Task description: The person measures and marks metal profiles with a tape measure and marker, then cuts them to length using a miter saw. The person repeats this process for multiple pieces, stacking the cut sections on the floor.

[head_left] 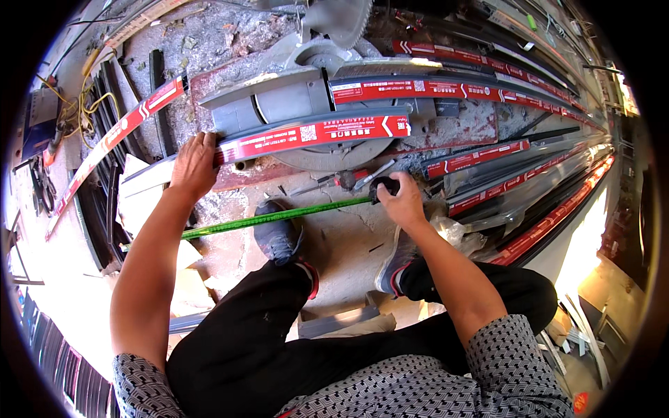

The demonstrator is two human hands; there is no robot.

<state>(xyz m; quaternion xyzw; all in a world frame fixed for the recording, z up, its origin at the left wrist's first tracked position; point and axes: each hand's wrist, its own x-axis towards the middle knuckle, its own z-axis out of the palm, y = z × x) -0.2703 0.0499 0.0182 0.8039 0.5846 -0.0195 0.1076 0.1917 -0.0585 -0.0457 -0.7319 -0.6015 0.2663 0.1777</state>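
One long grey profile [300,143], red-filmed, lying across the round saw table [327,160]; right end near that table's right edge, left end well past its left edge.

One left hand [195,166], fingers curled over the profile, left of the table's edge.

One right hand [404,200], wrapped around the black case of a tape measure [382,188], in front of the table's right front edge.

One green tape [279,218], drawn out leftward from the case, passing above a shoe [277,233] and below the left forearm; apart from the profile.

Handling, as judged: profile best kept steady; tape best laid parallel along its edge, taut and untwisted, marks read from straight above.

Labels: red film printed with white lettering, white chevron and square code. Similar red film on a second profile [432,89], farther back and to the right. Tape markings: too fine to read.
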